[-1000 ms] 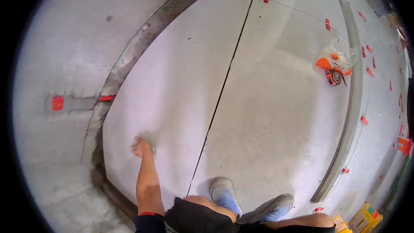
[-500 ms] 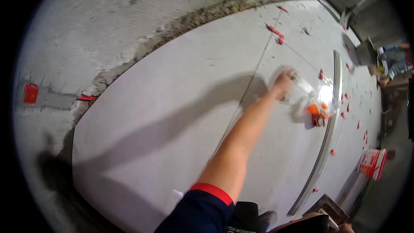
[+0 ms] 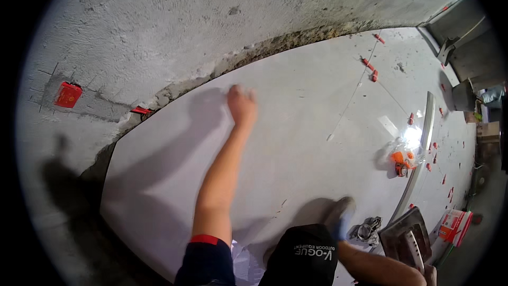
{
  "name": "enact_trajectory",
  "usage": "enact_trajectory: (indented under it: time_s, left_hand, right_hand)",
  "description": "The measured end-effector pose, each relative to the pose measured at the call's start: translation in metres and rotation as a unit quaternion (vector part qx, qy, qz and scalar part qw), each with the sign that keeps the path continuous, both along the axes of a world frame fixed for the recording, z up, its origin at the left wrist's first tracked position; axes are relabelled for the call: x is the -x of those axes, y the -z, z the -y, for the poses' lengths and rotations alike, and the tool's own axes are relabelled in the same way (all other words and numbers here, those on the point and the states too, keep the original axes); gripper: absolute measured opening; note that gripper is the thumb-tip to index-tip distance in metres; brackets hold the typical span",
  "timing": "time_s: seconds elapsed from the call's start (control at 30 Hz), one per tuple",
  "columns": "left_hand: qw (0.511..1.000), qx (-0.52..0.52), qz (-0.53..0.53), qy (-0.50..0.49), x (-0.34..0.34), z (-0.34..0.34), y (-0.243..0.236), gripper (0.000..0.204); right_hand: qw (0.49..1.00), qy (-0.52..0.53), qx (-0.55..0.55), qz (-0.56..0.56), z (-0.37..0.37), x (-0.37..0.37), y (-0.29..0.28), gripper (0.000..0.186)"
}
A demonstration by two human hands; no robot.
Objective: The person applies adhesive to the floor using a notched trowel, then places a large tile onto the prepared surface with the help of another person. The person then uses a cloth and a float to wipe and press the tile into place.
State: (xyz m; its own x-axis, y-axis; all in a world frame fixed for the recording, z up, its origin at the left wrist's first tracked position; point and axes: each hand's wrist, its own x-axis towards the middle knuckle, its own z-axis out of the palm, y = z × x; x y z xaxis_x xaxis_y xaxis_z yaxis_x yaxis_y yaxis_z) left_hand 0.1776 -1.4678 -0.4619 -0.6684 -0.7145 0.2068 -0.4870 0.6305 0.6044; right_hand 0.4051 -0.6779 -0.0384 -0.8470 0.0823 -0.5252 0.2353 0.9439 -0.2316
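Note:
My left hand is over the large pale tile near its broken-edged border, fingers curled and blurred; what they hold, if anything, is hidden. At lower right, my right hand, partly behind my knee, grips the handle of a rectangular steel trowel. A crumpled grey cloth lies beside the trowel. To the right, a clear bag with orange print and a tape measure lie beside a long metal straightedge.
Rough concrete borders the tiles, with a red box set in it. Red clips sit along tile joints. A bucket, a red-and-white box and cardboard stand at right. My feet are on the tiles.
My left hand swung from lower left out toward the bag, then back left to the upper middle of the tile. The trowel came into view at lower right, and the view tilted.

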Motion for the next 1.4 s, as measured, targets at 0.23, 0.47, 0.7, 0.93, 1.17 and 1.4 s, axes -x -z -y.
enact_trajectory:
  time_s: [0.23,0.47,0.7,0.93,1.17,1.4]
  left_hand:
    - [0.976,0.186,0.116,0.006,-0.035,0.123,0.022,0.055]
    - [0.976,0.168,0.138,-0.005,-0.061,0.153,0.007,0.055]
    - [0.952,0.108,0.281,0.050,-0.047,0.165,0.009,0.061]
    - [0.974,0.062,0.215,0.032,-0.040,0.151,-0.001,0.066]
    - [0.981,0.069,0.159,0.092,-0.051,0.171,0.008,0.064]
    - [0.972,0.035,0.234,-0.004,-0.037,0.144,0.001,0.077]
  right_hand:
    - [0.953,-0.107,-0.222,0.178,0.152,0.136,0.071,0.046]
    - [0.880,-0.374,-0.151,0.251,0.355,0.277,0.143,0.068]
    - [0.835,-0.479,0.215,0.167,0.528,0.290,0.202,0.060]
    - [0.921,-0.309,0.095,0.219,0.505,0.356,0.302,0.070]
    - [0.917,-0.339,0.128,0.165,0.540,0.365,0.230,0.072]
    - [0.952,-0.252,0.094,0.148,0.482,0.389,0.311,0.075]
